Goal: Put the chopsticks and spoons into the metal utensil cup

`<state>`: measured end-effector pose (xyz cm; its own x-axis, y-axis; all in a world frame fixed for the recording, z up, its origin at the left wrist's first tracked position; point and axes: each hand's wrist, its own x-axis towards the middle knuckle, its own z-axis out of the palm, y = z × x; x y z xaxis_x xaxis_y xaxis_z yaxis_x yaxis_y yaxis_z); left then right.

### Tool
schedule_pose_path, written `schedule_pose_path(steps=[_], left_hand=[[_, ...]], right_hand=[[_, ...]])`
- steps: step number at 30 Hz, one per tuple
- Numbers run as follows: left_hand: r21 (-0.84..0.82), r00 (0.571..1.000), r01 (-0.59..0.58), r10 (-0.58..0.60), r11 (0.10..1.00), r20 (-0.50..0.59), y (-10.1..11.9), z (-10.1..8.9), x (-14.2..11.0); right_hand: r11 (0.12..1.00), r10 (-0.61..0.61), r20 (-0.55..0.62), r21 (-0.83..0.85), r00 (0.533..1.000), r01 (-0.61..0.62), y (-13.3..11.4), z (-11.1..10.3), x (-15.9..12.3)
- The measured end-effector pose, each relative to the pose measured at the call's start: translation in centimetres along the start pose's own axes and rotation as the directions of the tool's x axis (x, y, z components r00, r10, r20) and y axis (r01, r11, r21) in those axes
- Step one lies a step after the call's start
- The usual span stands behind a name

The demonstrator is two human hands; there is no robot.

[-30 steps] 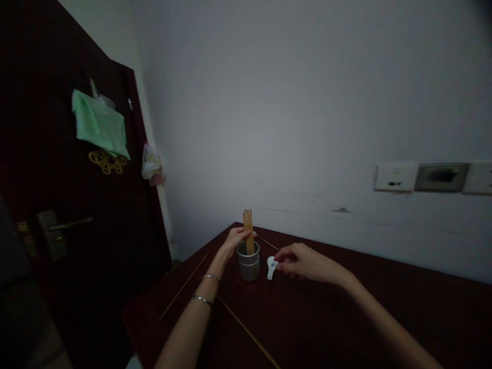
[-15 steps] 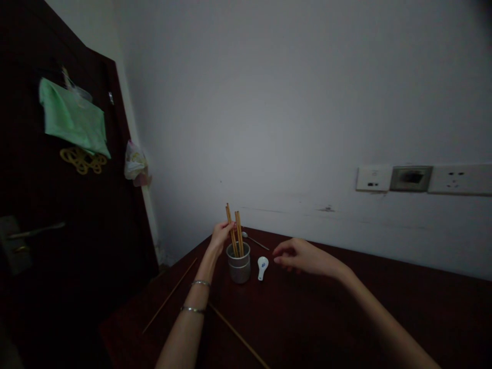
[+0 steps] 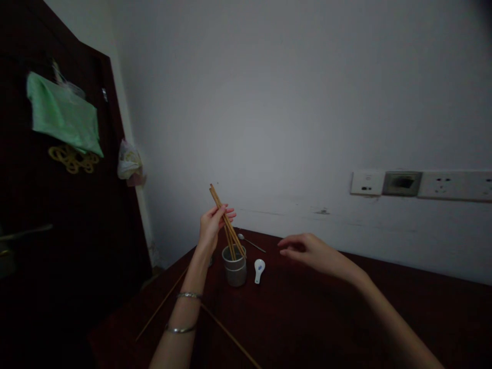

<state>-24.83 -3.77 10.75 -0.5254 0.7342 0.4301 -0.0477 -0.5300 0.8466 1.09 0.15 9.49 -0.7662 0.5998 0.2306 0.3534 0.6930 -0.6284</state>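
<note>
My left hand is closed around wooden chopsticks, which slant down to the right over a grey metal cup. Their lower ends are at the cup's rim. Behind them, more chopsticks stand in the cup; how many are held is hard to tell. Right of the cup lies a white soup spoon with a blue mark. A thin metal spoon rests behind it. My right hand hovers over the table to the right, thumb and fingers apart, holding nothing.
Single chopsticks lie on the dark red table: one at the left edge, another in front. A wall with sockets rises behind. At left stands a dark door with a green cloth.
My left hand has risen, drawing chopsticks up and tilting them leftward at the top. The right hand stays empty, slightly farther from the white spoon. The view has shifted a little.
</note>
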Motion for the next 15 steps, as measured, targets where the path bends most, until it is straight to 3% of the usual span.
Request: schedule_pose_path(steps=[8,12,15], left_hand=[[0.0,0.957,0.079,-0.076,0.997,0.279,0.6,4.7,-3.6],[0.035,0.911,0.114,-0.119,0.993,0.394,-0.1,6.4,-5.2],[0.07,0.9,0.096,-0.117,0.993,0.42,-0.7,7.3,-6.0]], right_hand=[[0.996,-0.064,-0.121,0.056,0.991,0.071,-1.4,-0.7,-0.8],[0.986,-0.119,-0.097,0.105,0.988,0.13,-1.7,-0.4,-0.7],[0.982,-0.153,-0.062,0.099,0.986,0.159,-1.8,-0.1,-0.6]])
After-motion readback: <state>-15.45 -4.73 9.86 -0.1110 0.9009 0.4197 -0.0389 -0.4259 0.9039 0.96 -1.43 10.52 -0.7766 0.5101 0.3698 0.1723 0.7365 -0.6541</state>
